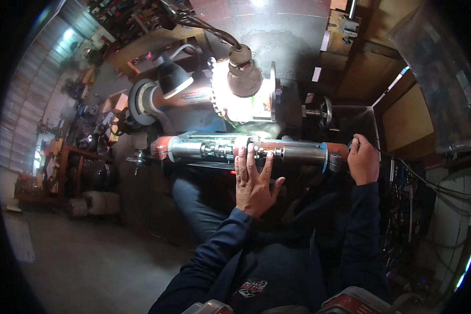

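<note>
A long horizontal machine assembly lies in front of me, with a bare steel cylinder (189,149) on its left, another steel cylinder (304,153) on its right and orange-red collars at both ends. Thinner metal parts sit between the cylinders. My left hand (254,184) is open, its fingers spread over the middle of the assembly next to a pale ring (241,143); the fingertips appear to touch it. Beside the right orange-red collar (338,152), my right hand (365,162) is closed with curled fingers. What sits inside that grip is mostly hidden.
A cone-shaped lamp (244,78) shines brightly above the machine, and a black lamp (171,76) leans at its left. A handwheel (326,112) stands behind at the right. Cables (432,183) run along the right side. Wooden shelving (70,175) stands at left.
</note>
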The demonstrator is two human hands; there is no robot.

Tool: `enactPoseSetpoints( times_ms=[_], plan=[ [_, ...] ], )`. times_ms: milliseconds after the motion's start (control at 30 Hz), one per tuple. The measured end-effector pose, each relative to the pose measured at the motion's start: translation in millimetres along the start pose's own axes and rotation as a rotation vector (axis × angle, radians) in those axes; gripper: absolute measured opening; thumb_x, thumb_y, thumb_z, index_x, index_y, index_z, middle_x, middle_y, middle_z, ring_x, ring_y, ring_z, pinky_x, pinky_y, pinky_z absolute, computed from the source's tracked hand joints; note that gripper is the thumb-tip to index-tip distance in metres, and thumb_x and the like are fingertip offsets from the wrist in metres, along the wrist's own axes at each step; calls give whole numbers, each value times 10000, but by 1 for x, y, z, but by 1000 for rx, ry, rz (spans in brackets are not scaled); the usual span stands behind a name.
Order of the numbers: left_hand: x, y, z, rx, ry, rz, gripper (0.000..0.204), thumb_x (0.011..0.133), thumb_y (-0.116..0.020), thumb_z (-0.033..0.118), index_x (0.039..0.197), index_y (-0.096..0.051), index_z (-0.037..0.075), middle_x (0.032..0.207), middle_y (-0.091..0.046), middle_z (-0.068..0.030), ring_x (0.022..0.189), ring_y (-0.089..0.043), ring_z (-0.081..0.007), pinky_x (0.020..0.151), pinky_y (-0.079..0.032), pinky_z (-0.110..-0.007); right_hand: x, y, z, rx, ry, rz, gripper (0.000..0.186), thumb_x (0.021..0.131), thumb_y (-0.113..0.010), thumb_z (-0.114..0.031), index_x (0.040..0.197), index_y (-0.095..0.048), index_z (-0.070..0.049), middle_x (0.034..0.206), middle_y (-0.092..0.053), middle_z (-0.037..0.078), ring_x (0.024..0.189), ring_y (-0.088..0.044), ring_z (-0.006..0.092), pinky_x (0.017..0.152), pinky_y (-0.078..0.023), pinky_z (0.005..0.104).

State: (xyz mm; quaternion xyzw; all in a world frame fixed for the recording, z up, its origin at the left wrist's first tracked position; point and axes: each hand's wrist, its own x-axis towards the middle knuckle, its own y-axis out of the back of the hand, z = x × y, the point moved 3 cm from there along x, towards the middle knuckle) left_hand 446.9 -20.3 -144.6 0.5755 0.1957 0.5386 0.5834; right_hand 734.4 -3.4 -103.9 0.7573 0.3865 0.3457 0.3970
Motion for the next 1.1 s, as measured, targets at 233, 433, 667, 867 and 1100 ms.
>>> enactPoseSetpoints(
  times_ms=[233, 433, 667, 867, 1100],
  plan=[
    [2, 1, 5, -9, 64, -8, 640, 913, -616, 462, 1411, -505, 75, 1513, -257, -338, 1442, -170, -527, 1180, -145, -609, -31, -12, 14, 159, 170, 250, 306, 1004, -474, -152, 1224, -634, -11, 1167, -672, 211, 1046, -667, 365, 866, -537, 409],
    [-1, 2, 6, -17, 51, 15, 653, 938, -564, 487, 1435, -476, 72, 1517, -265, -326, 1441, -190, -513, 1182, -181, -581, -42, -15, 22, 220, 221, 305, 343, 1041, -438, -189, 1274, -600, 4, 1232, -650, 215, 1122, -641, 375, 928, -512, 411],
    [-3, 7, 4, -85, 29, 24, 633, 939, -566, 458, 1403, -487, 34, 1501, -285, -345, 1445, -176, -526, 1200, -129, -591, 0, -11, 21, -12, 74, -8, 336, 1005, -475, -223, 1213, -648, -24, 1180, -670, 219, 1083, -639, 394, 922, -502, 443],
    [-3, 7, 5, -77, 48, 52, 628, 943, -549, 473, 1391, -504, 35, 1499, -297, -340, 1446, -179, -523, 1201, -124, -582, -21, -20, 29, 117, 204, 216, 341, 1018, -452, -192, 1243, -626, -4, 1207, -659, 218, 1095, -635, 393, 917, -502, 436],
    [-6, 2, 7, -106, 44, 47, 653, 954, -527, 498, 1398, -495, 20, 1535, -266, -314, 1462, -165, -497, 1202, -124, -570, -8, -21, 46, 65, 163, 65, 378, 1037, -457, -252, 1303, -592, -19, 1262, -631, 235, 1136, -623, 391, 949, -486, 460]
  ],
)
